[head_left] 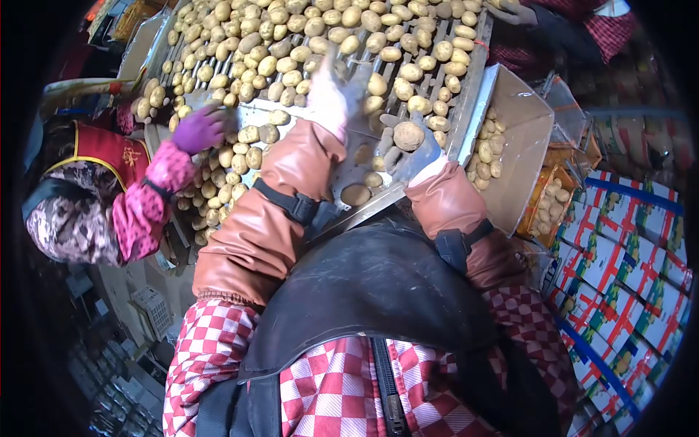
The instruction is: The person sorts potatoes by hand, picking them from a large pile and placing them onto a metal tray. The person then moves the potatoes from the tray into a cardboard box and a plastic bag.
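Note:
Many potatoes (pixel 314 27) lie spread over the slatted roller conveyor (pixel 466 98) in front of me. My right hand (pixel 416 162), in a dirty grey glove, is turned palm up near the conveyor's front edge. A round, earth-coated potato (pixel 408 135) sits in its curled fingers. Further in and to the left, my left hand (pixel 339 98) reaches over the potatoes, its gloved fingers smeared by motion. Below it is a metal plate (pixel 342 164) with round holes, with a few potatoes at its edges.
A co-worker's purple-gloved hand (pixel 200 129) reaches among the potatoes on the left. Another person's gloved hand (pixel 512 12) rests at the top right. Beside the conveyor stands a cardboard box (pixel 526 135) holding potatoes. Printed white, red and green cartons (pixel 619 269) are stacked at the right.

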`<state>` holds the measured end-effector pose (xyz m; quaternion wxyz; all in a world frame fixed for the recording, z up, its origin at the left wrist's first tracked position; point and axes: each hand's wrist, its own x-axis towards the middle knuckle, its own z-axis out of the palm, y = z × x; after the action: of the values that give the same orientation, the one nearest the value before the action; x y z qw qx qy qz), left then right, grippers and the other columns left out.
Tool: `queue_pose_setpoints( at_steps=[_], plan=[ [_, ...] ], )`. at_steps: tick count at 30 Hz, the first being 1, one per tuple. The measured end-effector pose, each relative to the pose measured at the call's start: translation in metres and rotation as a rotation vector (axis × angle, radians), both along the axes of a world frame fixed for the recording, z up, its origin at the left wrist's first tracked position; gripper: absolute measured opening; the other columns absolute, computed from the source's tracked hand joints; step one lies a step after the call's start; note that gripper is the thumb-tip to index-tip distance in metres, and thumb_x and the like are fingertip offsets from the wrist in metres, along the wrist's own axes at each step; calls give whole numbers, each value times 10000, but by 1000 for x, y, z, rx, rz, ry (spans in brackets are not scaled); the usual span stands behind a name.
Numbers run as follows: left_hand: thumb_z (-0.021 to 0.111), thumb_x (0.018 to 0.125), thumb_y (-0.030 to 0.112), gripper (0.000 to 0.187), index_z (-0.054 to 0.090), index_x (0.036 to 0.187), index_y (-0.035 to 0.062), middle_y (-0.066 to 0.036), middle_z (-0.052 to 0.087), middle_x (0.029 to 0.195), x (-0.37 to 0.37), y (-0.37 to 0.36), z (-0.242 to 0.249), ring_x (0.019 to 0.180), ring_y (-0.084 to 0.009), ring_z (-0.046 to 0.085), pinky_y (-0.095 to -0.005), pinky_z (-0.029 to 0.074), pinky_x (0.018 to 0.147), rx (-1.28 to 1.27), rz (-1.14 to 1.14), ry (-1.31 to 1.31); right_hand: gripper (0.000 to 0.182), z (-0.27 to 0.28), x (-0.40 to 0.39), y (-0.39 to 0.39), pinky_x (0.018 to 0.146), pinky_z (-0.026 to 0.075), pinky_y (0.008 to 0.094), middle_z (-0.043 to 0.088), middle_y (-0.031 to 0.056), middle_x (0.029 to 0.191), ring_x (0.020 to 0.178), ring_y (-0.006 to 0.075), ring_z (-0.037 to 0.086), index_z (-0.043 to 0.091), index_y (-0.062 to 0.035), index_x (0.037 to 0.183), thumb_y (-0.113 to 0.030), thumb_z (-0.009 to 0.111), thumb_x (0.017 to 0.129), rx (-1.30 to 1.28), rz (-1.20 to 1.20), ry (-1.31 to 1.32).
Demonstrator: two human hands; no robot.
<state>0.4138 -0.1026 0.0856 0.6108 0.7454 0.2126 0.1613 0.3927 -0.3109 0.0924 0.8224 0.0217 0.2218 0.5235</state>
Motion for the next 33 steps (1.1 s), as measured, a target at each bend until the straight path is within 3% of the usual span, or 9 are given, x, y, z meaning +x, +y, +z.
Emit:
queue_pose_setpoints(
  at_steps=[6, 15, 16, 17, 18, 20, 22, 28, 33],
  plan=[
    [614, 888, 372, 462, 594, 1233, 66, -200, 641, 1153, -64, -53, 67, 1056, -377, 616, -445, 478, 906, 1069, -501, -287, 418, -3, -21, -5, 846, 535, 416, 622, 139, 1106, 1018, 288, 601, 560, -68, 1273, -383, 485, 1009, -148, -27, -273],
    [469, 971, 284, 302, 655, 1087, 76, -192, 689, 921, -68, -39, 41, 879, -425, 658, -468, 516, 806, 747, -772, 190, 332, -24, -70, -33, 960, 507, 465, 601, 175, 1169, 1047, 340, 608, 506, -60, 1300, -237, 452, 1025, -379, -53, -535],
    [525, 1002, 388, 367, 691, 1044, 63, -132, 684, 753, -55, -40, 67, 678, -234, 610, -350, 476, 656, 430, -628, 380, 324, -37, -70, -32, 973, 504, 470, 599, 179, 1176, 1050, 346, 608, 500, -59, 1303, -220, 448, 1027, -334, -84, -554],
    [544, 998, 371, 347, 687, 1091, 69, -139, 699, 834, -45, -24, 50, 720, -240, 622, -365, 482, 673, 441, -548, 364, 461, 52, -49, 7, 712, 530, 464, 654, 132, 824, 730, 311, 635, 621, -41, 1044, -489, 548, 960, -729, 105, -325],
    [562, 995, 355, 337, 683, 1138, 75, -146, 715, 915, -40, -5, 34, 763, -247, 635, -381, 489, 691, 451, -469, 347, 536, 4, -51, -14, 743, 536, 514, 655, 140, 834, 682, 334, 622, 635, -24, 1011, -545, 522, 956, -911, 14, -1201],
    [626, 965, 323, 368, 653, 1239, 78, -159, 690, 1135, -44, 18, 45, 970, -281, 651, -397, 507, 829, -221, -162, 166, 603, -1, -27, -70, 871, 517, 529, 671, 159, 934, 860, 355, 647, 602, -9, 1190, -557, 540, 945, -816, 102, -838],
    [658, 905, 214, 417, 603, 1303, 102, -189, 639, 1219, -55, 68, 15, 1106, -402, 604, -449, 491, 952, 578, -30, 65, 579, -9, -17, -115, 955, 499, 540, 619, 233, 1156, 1052, 368, 630, 455, 29, 1303, -394, 610, 939, -148, -363, -236],
    [663, 863, 501, 575, 575, 1355, 215, -187, 456, 1476, -157, 120, -49, 1404, -408, 352, -614, 294, 1116, 855, -35, 552, 646, 22, -9, -103, 915, 508, 452, 670, 139, 1095, 1002, 289, 643, 451, 5, 1391, -435, 610, 946, -1053, -505, -49],
    [586, 991, 242, 365, 592, 1314, 72, -117, 647, 1235, -202, 99, -11, 1160, -301, 592, -381, 446, 1022, 183, -203, 293, 430, 10, -52, 3, 883, 530, 390, 710, 151, 1016, 1004, 316, 677, 601, -138, 1323, -369, 599, 961, -1198, 758, -1607]
  ],
)
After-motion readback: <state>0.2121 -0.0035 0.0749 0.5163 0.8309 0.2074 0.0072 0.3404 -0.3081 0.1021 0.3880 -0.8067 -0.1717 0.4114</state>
